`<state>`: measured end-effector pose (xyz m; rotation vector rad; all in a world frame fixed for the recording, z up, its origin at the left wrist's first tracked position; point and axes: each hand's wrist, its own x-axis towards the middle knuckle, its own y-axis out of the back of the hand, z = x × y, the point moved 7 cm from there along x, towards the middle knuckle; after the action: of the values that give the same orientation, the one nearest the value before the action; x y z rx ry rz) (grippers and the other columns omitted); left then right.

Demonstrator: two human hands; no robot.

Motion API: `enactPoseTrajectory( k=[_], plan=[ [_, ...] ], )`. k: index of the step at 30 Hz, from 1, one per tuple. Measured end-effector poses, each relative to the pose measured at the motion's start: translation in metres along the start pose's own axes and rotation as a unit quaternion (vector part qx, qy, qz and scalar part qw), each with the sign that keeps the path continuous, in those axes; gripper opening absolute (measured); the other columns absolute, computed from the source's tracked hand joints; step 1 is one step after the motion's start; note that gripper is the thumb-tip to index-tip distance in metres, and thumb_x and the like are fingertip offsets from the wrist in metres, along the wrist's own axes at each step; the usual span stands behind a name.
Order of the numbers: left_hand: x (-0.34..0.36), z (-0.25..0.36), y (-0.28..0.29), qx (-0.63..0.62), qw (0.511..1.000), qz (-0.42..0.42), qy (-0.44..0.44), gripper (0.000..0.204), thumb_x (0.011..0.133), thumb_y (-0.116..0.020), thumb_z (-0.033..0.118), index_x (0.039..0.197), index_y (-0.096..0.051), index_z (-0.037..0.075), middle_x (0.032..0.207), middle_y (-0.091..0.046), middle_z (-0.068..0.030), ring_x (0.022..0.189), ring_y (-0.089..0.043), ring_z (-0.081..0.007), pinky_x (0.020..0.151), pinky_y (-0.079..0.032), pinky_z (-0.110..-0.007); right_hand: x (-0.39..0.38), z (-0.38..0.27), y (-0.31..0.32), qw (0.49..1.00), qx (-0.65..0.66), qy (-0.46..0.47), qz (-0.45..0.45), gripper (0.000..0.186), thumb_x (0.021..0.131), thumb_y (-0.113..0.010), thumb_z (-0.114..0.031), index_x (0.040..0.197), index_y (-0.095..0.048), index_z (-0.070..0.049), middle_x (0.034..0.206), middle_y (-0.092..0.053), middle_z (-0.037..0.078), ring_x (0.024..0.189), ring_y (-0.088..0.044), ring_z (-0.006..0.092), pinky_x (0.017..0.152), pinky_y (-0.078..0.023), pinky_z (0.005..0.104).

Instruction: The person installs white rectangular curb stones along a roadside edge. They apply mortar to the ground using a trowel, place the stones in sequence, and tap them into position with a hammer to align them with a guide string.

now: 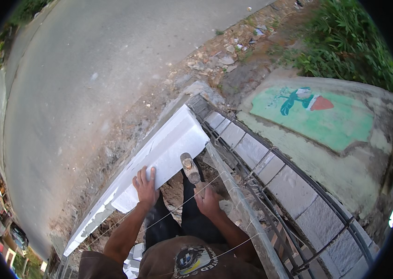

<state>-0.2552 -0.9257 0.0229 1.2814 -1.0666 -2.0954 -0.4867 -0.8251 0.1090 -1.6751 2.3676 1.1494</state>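
Observation:
In front of me a course of white lightweight blocks (159, 148) forms a low wall running from far right to near left. My left hand (145, 186) lies on the near side of these blocks, its fingers spread over the edge. A short hammer with a thick, worn head (190, 168) is gripped by its handle in my right hand (206, 200). The hammer head is held up close to the block's near face; whether it touches I cannot tell. Most of the handle is hidden by my fingers.
Thin strings (178, 208) cross before my body. To the right, a grey post (243, 204) slants beside steel bars (270, 211) and a second block wall (294, 188). Beyond are a painted green wall (345, 122), rubble (215, 65) and a grey road (80, 60).

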Motion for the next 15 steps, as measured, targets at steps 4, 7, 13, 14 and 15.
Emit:
enactPoseTrajectory(
  k=[4,7,13,14,15],
  plan=[
    [0.000,0.000,0.003,0.000,1.000,-0.007,-0.004,0.107,0.067,-0.082,0.013,0.159,-0.028,0.018,0.159,-0.026,-0.0198,0.147,-0.025,-0.0408,0.116,-0.020,-0.062,0.018,0.051,-0.032,0.989,-0.046,-0.114,-0.086,0.030,0.096,-0.067,-0.023,0.114,-0.051,-0.005,0.082,-0.066,0.030,0.080,-0.065,0.0541,0.066,-0.051,0.0589],
    [-0.001,0.000,0.000,0.014,1.000,-0.015,0.005,0.107,0.067,-0.083,0.014,0.159,-0.028,0.018,0.160,-0.025,-0.0195,0.147,-0.025,-0.0407,0.116,-0.021,-0.061,0.021,0.050,-0.029,0.986,-0.073,-0.116,-0.091,0.030,0.097,-0.066,-0.024,0.114,-0.051,-0.006,0.080,-0.065,0.031,0.079,-0.064,0.0548,0.066,-0.051,0.0601],
    [-0.001,0.002,0.005,0.018,1.000,-0.008,0.008,0.110,0.065,-0.084,0.015,0.159,-0.028,0.019,0.160,-0.025,-0.0189,0.147,-0.026,-0.0391,0.115,-0.021,-0.060,0.026,0.027,-0.019,0.993,-0.075,-0.064,-0.070,0.027,0.098,-0.066,-0.022,0.110,-0.051,-0.003,0.082,-0.067,0.030,0.078,-0.066,0.0515,0.065,-0.053,0.0568],
    [-0.002,0.003,0.004,0.018,1.000,-0.008,0.006,0.110,0.065,-0.084,0.015,0.159,-0.028,0.020,0.160,-0.025,-0.0188,0.147,-0.026,-0.0389,0.115,-0.022,-0.060,0.024,0.024,-0.019,0.995,-0.060,-0.055,-0.060,0.027,0.098,-0.066,-0.022,0.110,-0.051,-0.003,0.082,-0.067,0.030,0.078,-0.066,0.0515,0.064,-0.053,0.0563],
    [-0.001,0.004,0.002,0.018,1.000,-0.010,0.005,0.110,0.065,-0.085,0.016,0.160,-0.028,0.020,0.160,-0.025,-0.0187,0.147,-0.026,-0.0387,0.115,-0.022,-0.060,0.021,0.021,-0.019,0.997,-0.045,-0.047,-0.049,0.028,0.098,-0.066,-0.022,0.111,-0.051,-0.003,0.082,-0.067,0.030,0.078,-0.066,0.0516,0.064,-0.053,0.0559]
  ],
)
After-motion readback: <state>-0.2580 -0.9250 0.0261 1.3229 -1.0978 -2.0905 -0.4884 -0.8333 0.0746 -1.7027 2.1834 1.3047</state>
